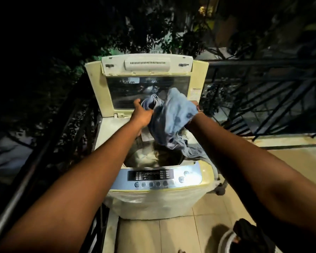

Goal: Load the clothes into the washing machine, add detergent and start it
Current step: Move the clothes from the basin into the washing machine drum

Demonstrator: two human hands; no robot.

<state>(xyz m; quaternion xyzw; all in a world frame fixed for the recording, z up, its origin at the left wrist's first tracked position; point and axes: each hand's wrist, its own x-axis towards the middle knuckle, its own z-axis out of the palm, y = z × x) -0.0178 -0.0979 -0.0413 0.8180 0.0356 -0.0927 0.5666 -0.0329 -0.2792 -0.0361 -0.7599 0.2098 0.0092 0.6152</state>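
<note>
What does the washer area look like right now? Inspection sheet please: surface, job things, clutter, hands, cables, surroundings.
Surface: beige tiled floor under the machine.
Job's things: cream top-loading washing machine, lid raised; pale laundry already in the drum; light blue cloth garment held above the opening, one end trailing over the right rim; no detergent seen.
Clutter: round white basket with dark clothing, bottom right.
Hands: left hand grips the garment's bunched part; right hand, mostly hidden behind the cloth, holds it too.
Cables: nothing seen clearly.
Surroundings: dark metal railing, foliage beyond, night.
</note>
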